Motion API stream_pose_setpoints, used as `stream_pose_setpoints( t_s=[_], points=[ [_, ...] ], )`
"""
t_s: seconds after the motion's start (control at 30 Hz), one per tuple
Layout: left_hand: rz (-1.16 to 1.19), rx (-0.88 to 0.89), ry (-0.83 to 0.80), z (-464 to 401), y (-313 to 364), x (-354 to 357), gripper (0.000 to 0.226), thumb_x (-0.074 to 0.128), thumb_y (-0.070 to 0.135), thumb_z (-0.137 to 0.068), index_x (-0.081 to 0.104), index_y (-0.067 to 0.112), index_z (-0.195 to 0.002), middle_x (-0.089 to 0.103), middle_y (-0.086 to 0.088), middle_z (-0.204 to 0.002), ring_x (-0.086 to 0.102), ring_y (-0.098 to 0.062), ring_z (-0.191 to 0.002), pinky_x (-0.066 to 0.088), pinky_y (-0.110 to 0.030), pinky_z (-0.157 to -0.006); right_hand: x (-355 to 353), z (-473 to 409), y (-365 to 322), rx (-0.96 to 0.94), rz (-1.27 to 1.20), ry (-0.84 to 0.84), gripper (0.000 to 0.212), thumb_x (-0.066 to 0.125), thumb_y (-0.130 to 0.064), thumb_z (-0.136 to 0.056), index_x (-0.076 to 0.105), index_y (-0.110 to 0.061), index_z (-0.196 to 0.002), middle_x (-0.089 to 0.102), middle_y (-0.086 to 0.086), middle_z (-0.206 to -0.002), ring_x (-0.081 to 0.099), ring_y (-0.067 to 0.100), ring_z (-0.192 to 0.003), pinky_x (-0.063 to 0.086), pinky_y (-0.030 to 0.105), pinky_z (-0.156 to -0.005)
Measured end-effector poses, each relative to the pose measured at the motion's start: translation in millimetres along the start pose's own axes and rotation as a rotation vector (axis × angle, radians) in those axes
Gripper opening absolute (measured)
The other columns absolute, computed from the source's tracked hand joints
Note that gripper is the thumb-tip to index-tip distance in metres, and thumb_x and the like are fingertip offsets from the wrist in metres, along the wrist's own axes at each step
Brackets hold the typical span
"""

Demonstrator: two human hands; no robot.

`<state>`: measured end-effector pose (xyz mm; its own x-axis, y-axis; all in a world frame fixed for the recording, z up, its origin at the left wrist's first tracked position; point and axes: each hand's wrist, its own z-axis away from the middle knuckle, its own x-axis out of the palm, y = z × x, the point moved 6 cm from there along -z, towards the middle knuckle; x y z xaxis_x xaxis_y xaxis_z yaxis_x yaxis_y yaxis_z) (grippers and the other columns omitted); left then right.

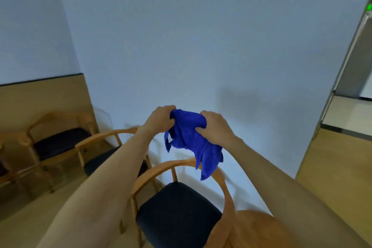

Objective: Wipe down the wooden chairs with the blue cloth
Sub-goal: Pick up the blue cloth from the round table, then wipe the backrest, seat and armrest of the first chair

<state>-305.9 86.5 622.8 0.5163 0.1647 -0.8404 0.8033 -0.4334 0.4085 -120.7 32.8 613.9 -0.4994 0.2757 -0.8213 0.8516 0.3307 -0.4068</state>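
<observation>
The blue cloth (189,139) hangs bunched in the air in front of me, above the nearest wooden chair (161,169). My left hand (160,118) grips its upper left part and my right hand (215,127) grips its upper right part, fingers curled into the fabric. The cloth's loose corners dangle over the chair's curved backrest without clearly touching it. That chair has a dark seat cushion (177,213). A second wooden chair (104,137) stands behind my left forearm, and a third chair (58,125) sits further left by the wall.
A white wall rises straight ahead, with wood panelling (40,96) on the left. A round wooden table edge (255,227) shows at the bottom right. A doorway or glass partition (354,78) stands at the right. The floor is light wood.
</observation>
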Motion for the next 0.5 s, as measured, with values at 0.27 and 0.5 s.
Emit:
stream_pose_setpoints(
  t_s=[0.27,0.5],
  points=[
    [-0.026,0.011,-0.032,61.6,-77.3,-6.6,0.027,0.05,0.0,-0.075,0.055,0.015,-0.098,0.062,-0.003,-0.093,0.056,-0.022,-0.083,0.047,-0.033,-0.073,73.0,-2.3,-54.2,0.018,-0.04,-0.127,0.019,0.066,-0.032,-0.085,0.057,-0.023,-0.1,0.062,-0.005,-0.092,0.059,0.015,-0.08,0.045,0.025,-0.068],
    [-0.056,0.044,-0.178,74.2,-192.0,-4.7,0.02,0.053,0.007,-0.082,0.055,0.02,-0.097,0.063,0.002,-0.087,0.061,-0.016,-0.08,0.052,-0.032,-0.074,166.1,-32.9,-90.1,0.082,-0.067,-0.217,0.02,0.066,-0.03,-0.086,0.058,-0.022,-0.102,0.064,-0.002,-0.097,0.06,0.017,-0.085,0.053,0.033,-0.078]
  ],
)
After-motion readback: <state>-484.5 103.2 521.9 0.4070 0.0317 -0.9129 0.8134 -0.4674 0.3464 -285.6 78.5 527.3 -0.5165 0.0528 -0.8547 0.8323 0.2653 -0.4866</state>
